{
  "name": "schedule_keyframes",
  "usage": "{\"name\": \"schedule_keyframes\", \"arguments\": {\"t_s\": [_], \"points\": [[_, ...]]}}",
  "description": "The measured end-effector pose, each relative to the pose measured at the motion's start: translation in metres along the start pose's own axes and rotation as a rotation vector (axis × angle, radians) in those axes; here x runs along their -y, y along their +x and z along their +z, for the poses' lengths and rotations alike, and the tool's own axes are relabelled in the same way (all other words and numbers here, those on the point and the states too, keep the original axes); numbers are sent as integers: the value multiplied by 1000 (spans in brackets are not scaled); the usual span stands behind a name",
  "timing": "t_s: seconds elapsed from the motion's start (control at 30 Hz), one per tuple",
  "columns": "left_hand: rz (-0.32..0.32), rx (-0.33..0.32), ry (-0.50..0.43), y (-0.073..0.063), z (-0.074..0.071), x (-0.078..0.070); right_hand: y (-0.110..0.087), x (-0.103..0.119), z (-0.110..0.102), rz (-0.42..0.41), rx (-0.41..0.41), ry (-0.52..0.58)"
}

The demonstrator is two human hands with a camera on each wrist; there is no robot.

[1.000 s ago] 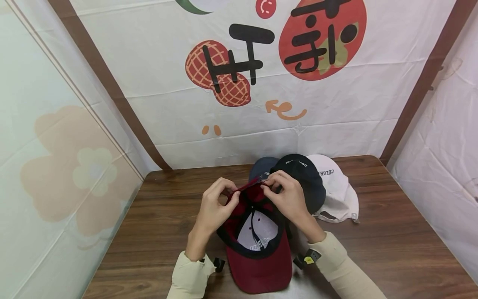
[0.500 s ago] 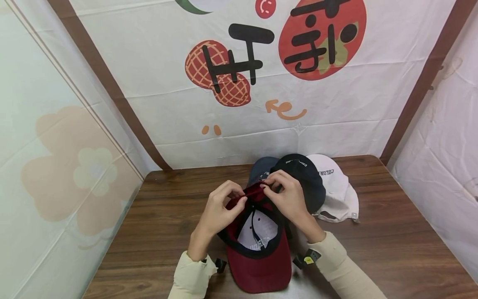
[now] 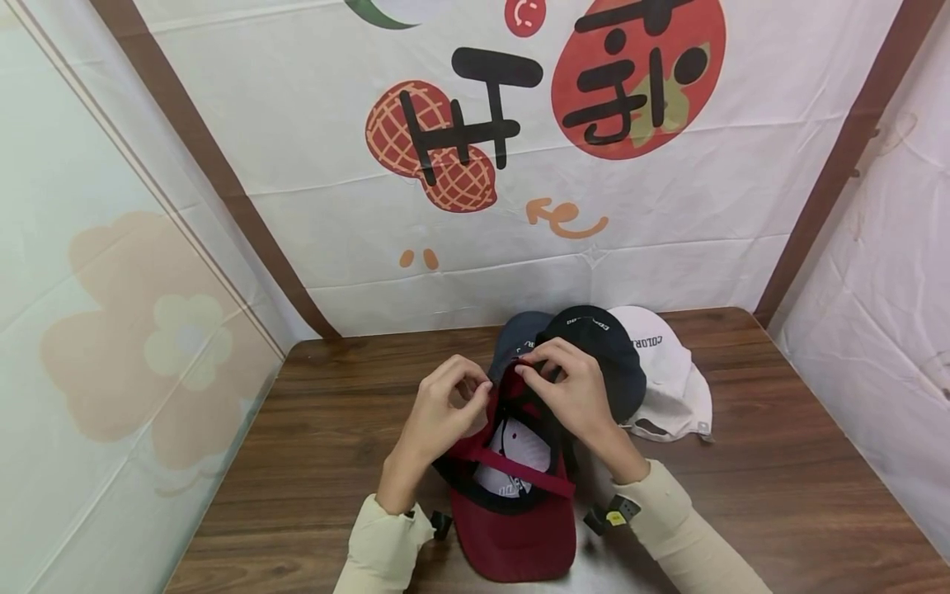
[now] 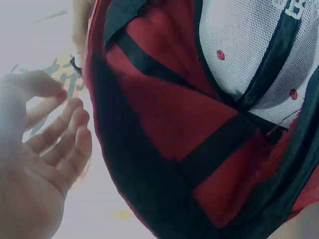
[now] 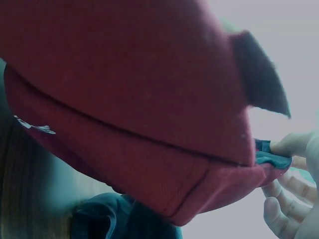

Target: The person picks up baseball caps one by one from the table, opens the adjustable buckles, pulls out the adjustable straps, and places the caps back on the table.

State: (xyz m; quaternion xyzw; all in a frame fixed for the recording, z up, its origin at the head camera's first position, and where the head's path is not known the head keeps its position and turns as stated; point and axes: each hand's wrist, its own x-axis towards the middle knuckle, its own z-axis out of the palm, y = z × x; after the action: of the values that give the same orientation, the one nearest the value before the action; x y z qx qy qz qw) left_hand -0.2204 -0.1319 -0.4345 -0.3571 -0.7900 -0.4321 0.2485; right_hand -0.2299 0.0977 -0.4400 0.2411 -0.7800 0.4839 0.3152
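Note:
A dark red baseball cap (image 3: 515, 544) lies with its opening up and its brim toward me; its white-mesh lined front (image 4: 239, 45) shows inside. A red strap (image 3: 519, 470) hangs loose across the opening. My right hand (image 3: 575, 392) pinches the cap's back edge between thumb and fingers; the right wrist view also shows this right hand (image 5: 299, 189) at the edge. Beside the cap's back left is my left hand (image 3: 445, 408), fingers loosely bent. In the left wrist view, a gap separates the left hand (image 4: 50, 154) from the cap, and nothing shows between its fingers.
Behind the red cap, a navy cap (image 3: 510, 334), a black cap (image 3: 612, 359) and a white cap (image 3: 671, 384) overlap on the wooden table (image 3: 326, 429). A printed cloth (image 3: 445, 289) hangs behind the table.
My left hand first drew the back edge or strap to the right, then let go. The strap has dropped across the cap's opening. My right hand has kept its pinch.

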Motion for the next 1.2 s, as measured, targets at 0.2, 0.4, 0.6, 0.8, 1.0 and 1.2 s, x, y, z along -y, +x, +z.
{"name": "schedule_keyframes", "arguments": {"t_s": [0.2,0.4,0.6,0.8,1.0,1.2], "points": [[-115,46,77,-1,3,-3,-1,3,-1,4,4,11],[-214,133,149,-1,7,-8,0,6,-2,-7,13,23],[-260,198,202,-1,10,-11,0,10,-3,-12,16,41],[-287,207,232,0,11,-12,-1,13,-4,-16,26,57],[-241,129,163,1,8,-11,-1,13,-3,-25,31,66],[-181,38,160,2,5,-8,-2,12,-2,-27,46,63]]}}
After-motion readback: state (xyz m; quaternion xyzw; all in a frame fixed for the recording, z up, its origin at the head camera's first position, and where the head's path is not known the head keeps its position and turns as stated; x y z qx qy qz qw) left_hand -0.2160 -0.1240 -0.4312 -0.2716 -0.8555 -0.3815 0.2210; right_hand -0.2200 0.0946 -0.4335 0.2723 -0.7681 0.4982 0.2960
